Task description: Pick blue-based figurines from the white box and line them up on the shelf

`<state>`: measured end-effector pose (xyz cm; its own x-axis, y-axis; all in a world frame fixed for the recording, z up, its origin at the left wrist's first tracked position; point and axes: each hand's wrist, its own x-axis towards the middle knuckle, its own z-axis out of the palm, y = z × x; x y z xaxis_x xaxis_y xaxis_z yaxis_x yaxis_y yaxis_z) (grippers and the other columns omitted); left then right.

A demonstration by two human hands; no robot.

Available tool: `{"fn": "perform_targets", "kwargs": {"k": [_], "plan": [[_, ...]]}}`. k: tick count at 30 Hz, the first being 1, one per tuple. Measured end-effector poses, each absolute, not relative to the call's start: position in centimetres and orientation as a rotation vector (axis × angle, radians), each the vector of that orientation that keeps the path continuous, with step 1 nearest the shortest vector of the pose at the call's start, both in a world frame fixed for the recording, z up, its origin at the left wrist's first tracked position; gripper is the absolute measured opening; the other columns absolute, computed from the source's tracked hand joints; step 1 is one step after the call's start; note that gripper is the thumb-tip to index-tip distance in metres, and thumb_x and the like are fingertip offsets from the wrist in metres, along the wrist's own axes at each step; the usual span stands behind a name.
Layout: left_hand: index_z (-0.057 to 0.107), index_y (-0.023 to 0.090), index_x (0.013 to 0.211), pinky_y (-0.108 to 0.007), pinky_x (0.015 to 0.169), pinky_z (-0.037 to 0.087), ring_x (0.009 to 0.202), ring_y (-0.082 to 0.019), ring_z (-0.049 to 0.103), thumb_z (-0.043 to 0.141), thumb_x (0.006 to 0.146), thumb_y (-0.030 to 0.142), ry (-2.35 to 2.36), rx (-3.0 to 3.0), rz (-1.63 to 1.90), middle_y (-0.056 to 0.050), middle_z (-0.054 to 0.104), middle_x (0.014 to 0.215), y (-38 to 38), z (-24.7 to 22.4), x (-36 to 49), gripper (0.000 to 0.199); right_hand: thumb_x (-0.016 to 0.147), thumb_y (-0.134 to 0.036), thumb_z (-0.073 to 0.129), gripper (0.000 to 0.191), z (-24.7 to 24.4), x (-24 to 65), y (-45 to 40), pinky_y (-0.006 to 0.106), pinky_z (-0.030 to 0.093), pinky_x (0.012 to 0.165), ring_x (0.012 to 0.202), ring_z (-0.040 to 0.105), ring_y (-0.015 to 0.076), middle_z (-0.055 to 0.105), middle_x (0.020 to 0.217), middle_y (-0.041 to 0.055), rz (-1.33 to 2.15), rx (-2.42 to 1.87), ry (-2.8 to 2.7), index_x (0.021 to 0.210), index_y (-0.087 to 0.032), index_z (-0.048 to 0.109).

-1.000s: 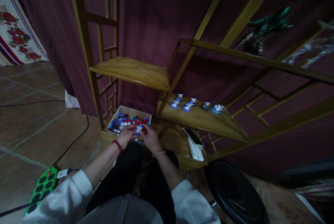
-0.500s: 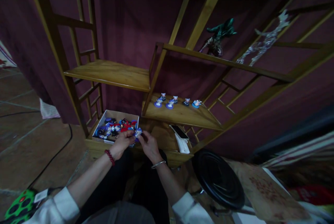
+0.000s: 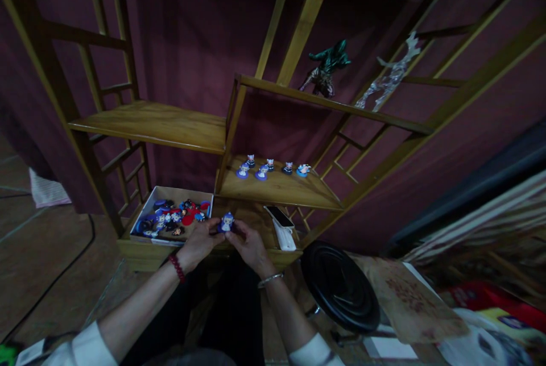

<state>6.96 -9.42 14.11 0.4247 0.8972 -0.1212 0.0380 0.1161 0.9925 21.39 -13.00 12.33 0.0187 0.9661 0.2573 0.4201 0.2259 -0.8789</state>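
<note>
A small purple-and-white figurine on a purple base stands upright between my two hands. My left hand pinches it from the left, and my right hand grips its right side near the base. Just left of my hands is an open cardboard box with several jumbled figurines and parts in purple, red, black and blue. Above and to the right, several small figurines stand in two rows on a wooden shelf; two in front have purple bases like the one I hold.
A phone leans on a white object on the lower board, right of my hands. A dark green statue and a clear figure stand on the upper shelf. Near my right forearm is a round black stool.
My view has turned to the right. The figurine, tilted and partly covered by my fingers before, is now upright on its base, with both hands a little further from the box.
</note>
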Motion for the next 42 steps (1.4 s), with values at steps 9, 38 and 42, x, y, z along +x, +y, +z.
{"fn": "perform_targets", "kwargs": {"k": [9,38,42], "plan": [[0.061,0.016,0.093,-0.027,0.080,0.044,0.095,-0.019,0.058,0.058,0.065,0.010,0.844,1.395,0.753,-0.003,0.067,0.091,-9.2,14.2,8.2,0.029,0.073,-0.033,0.062,0.034,13.2,23.4,-13.6,0.035,0.045,0.088,0.096,0.058,0.0190,0.064,0.103,0.0035,0.818,-1.276,-1.552,0.105,-0.021,0.059],[0.048,0.017,0.118,-0.038,0.091,0.043,0.102,-0.020,0.056,0.060,0.064,0.016,0.721,1.464,0.894,-0.006,0.060,0.112,-10.1,15.7,10.7,0.055,0.073,-0.028,0.061,0.023,16.3,25.0,-13.3,0.030,0.046,0.081,0.086,0.059,0.0169,0.065,0.092,0.0036,0.591,-1.311,-1.521,0.094,-0.019,0.062],[0.050,0.017,0.114,-0.037,0.092,0.042,0.101,-0.019,0.057,0.058,0.066,0.017,0.695,1.533,0.920,-0.007,0.061,0.111,-9.9,16.1,11.7,0.049,0.072,-0.032,0.061,0.028,15.9,26.1,-13.3,0.033,0.045,0.085,0.090,0.058,0.0180,0.064,0.096,0.0034,0.640,-1.278,-1.443,0.097,-0.020,0.062]]}}
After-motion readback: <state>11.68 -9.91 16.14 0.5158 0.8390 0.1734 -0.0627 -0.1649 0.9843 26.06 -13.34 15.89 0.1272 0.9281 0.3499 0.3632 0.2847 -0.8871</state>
